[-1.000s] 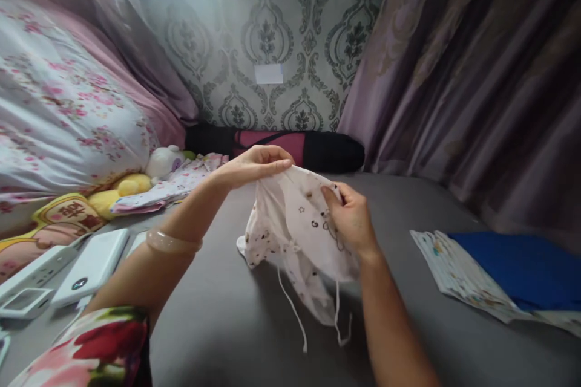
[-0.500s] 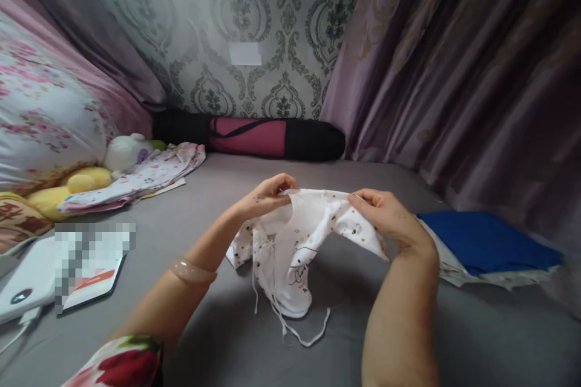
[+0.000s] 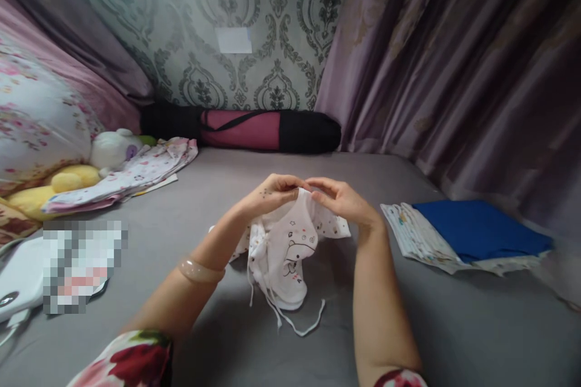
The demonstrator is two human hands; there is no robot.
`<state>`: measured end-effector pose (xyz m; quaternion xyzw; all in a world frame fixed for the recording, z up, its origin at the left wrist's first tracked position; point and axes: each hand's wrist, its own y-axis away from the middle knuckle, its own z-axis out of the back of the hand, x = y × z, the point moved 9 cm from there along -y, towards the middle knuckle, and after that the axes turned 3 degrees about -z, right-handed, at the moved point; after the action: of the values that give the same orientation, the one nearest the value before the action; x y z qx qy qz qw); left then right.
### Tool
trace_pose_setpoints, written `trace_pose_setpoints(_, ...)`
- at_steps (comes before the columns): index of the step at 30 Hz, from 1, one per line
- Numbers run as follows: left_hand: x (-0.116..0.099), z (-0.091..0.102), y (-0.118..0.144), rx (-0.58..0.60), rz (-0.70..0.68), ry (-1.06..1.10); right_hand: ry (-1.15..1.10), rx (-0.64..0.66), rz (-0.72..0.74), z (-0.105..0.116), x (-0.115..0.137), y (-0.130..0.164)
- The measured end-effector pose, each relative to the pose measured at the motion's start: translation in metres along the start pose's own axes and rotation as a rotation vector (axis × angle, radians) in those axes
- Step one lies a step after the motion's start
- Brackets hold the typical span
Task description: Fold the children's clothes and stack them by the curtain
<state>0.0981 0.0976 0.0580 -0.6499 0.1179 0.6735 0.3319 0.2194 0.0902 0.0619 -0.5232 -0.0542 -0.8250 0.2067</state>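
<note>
A small white baby garment (image 3: 285, 251) with a cartoon print and loose tie strings hangs over the grey bed sheet (image 3: 318, 326). My left hand (image 3: 271, 191) pinches its top edge. My right hand (image 3: 341, 198) grips the same edge right beside it, the fingertips of both hands nearly touching. The garment's lower part and strings rest on the sheet. A pale bangle sits on my left wrist.
A folded blue cloth (image 3: 476, 230) lies on folded printed cloths (image 3: 417, 239) at the right. A pink and black rolled bag (image 3: 245, 128) lies along the wall. Printed clothes (image 3: 131, 172), plush toys (image 3: 109, 148) and a floral quilt are at the left. A white device (image 3: 18, 287) lies lower left. Curtains hang on the right.
My hands have come together at the garment's top edge, gathering it after holding it spread apart. The view has shifted right and down.
</note>
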Motion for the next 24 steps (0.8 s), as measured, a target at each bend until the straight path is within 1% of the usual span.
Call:
trace_pose_setpoints(2, -0.002, 0.001, -0.001, -0.015, -0.006, 0.015, -0.071, 0.004, 0.005, -0.008, 0.000, -0.007)
trace_pose_setpoints(4, -0.001, 0.008, -0.001, -0.070, -0.002, 0.023, -0.123, 0.037, -0.054, -0.016, -0.007, -0.009)
trace_pose_setpoints(6, 0.004, 0.019, 0.002, -0.127, 0.028, -0.014, -0.139, 0.043, -0.117, -0.018, -0.012, -0.008)
trace_pose_setpoints(7, 0.008, 0.023, 0.004, -0.139, 0.051, -0.049, -0.143, 0.035, -0.139, -0.017, -0.014, -0.007)
trace_pose_setpoints(9, 0.014, 0.032, 0.012, -0.124, 0.105, -0.114, -0.164, -0.002, -0.159, -0.012, -0.015, -0.005)
trace_pose_setpoints(12, 0.022, 0.048, 0.031, -0.107, 0.173, -0.169, -0.191, -0.056, -0.166, -0.004, -0.015, -0.003)
trace_pose_setpoints(17, 0.030, 0.076, 0.066, -0.158, 0.226, -0.262, -0.186, -0.132, -0.187, 0.011, -0.021, -0.002)
trace_pose_setpoints(19, 0.030, 0.084, 0.076, -0.225, 0.220, -0.335, -0.175, -0.146, -0.189, 0.015, -0.023, -0.001)
trace_pose_setpoints(21, 0.024, 0.088, 0.085, -0.315, 0.178, -0.464, -0.169, -0.158, -0.192, 0.019, -0.025, 0.000)
trace_pose_setpoints(23, 0.014, 0.083, 0.090, -0.362, 0.091, -0.646, -0.172, -0.162, -0.197, 0.021, -0.027, 0.001)
trace_pose_setpoints(24, 0.010, 0.078, 0.091, -0.362, 0.047, -0.746, -0.175, -0.161, -0.199, 0.021, -0.028, 0.001)
